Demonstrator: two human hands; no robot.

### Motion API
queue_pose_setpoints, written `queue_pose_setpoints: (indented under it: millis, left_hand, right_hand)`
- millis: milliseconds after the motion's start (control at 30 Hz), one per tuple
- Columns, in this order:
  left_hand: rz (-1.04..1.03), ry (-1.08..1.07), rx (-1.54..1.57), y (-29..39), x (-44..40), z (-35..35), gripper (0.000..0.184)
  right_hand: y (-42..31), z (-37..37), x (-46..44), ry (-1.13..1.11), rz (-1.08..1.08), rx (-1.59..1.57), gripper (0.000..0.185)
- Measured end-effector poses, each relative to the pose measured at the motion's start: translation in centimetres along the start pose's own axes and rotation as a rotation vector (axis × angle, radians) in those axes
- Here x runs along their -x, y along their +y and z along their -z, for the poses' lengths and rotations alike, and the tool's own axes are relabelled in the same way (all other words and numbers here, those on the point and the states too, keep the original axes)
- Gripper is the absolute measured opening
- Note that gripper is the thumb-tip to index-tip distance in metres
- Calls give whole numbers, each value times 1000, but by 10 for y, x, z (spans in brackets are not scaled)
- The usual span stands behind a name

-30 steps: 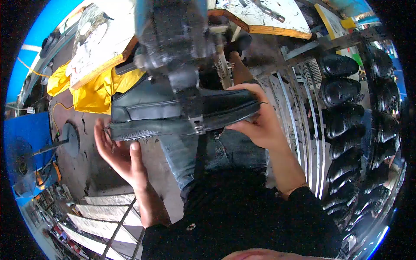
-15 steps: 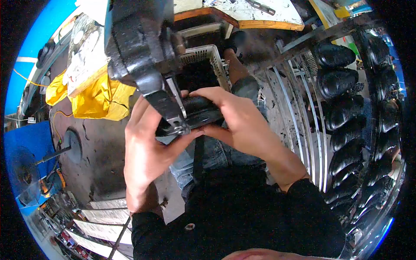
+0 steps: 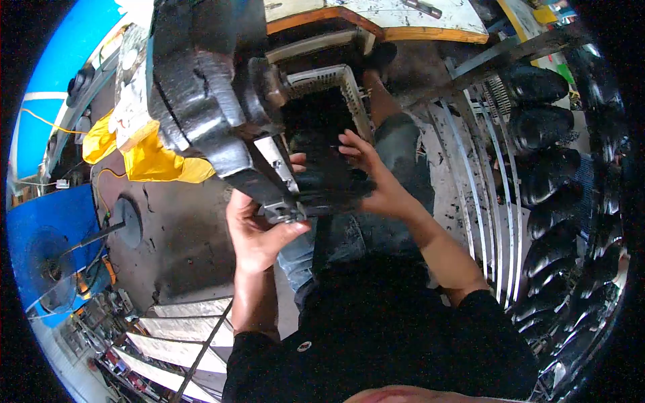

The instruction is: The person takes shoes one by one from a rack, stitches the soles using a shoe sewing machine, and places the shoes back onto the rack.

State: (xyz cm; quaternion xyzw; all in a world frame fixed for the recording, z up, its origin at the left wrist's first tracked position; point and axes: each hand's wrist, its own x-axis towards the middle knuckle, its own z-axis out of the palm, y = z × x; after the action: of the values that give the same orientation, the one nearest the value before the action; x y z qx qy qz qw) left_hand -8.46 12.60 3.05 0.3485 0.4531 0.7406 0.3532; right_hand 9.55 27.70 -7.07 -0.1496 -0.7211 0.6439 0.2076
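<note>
A black piece that looks like a shoe (image 3: pixel 336 185) sits at the tip of the black machine arm (image 3: pixel 285 209), its outline smeared by motion. My left hand (image 3: pixel 259 235) curls around the arm's tip and the near side of the shoe, thumb in front and a fingertip showing behind. On the other side, my right hand (image 3: pixel 379 178) grips the shoe's right end, fingers above and thumb side below. The machine arm hides part of my left fingers.
Behind the shoe stands a white plastic basket (image 3: pixel 356 94) with black contents. The machine's heavy body (image 3: pixel 201 87) rises at upper left, near a yellow bag (image 3: pixel 158 161). Racks of black shoes (image 3: pixel 547 178) line the right. A white-topped table (image 3: pixel 437 23) is at the back.
The black shoe has turned at the machine's tip. My right hand has shifted to the right and its fingers have loosened upward. My left hand sits lower around the tip. The view has shifted.
</note>
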Motion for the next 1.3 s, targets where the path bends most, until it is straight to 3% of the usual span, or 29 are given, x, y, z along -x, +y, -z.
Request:
queue_pose_setpoints:
  millis: [33, 100, 167, 367, 433, 567, 633, 867, 933, 1067, 1233, 1300]
  left_hand:
    - [90, 90, 6, -1, 6, -5, 63]
    - [182, 177, 10, -7, 9, -7, 63]
    - [-66, -9, 82, -22, -1, -5, 63]
    - [-16, 12, 100, -25, -2, -11, 67]
    - [-38, 10, 142, -29, 0, -7, 71]
    - [-15, 62, 124, -23, 2, -8, 69]
    - [-1, 89, 137, -22, 5, -11, 67]
    - [64, 167, 302, -22, 13, -13, 73]
    - [37, 204, 394, -26, 15, -11, 69]
    - [198, 369, 473, -28, 33, 1, 74]
    - [335, 395, 690, -39, 45, 11, 80]
    - [326, 394, 771, -45, 48, 13, 79]
  right_hand:
    - [18, -3, 7, 13, -122, -156, 124]
    - [34, -5, 14, -2, -155, -230, 127]
    - [41, -4, 20, -15, -185, -296, 130]
    - [45, 19, 17, -1, -158, -460, 128]
    - [26, 33, 15, -51, -159, -278, 116]
    - [0, 61, 18, 40, -153, -101, 112]
    - [-31, 75, 12, 82, -263, -74, 112]
    - [-77, 121, 5, 191, -181, 221, 113]
    - [-97, 128, -3, 153, -38, 389, 112]
    - [-131, 119, -12, 198, -67, 294, 114]
    - [-161, 115, -11, 167, 89, 552, 118]
    - [-165, 112, -8, 170, 99, 473, 117]
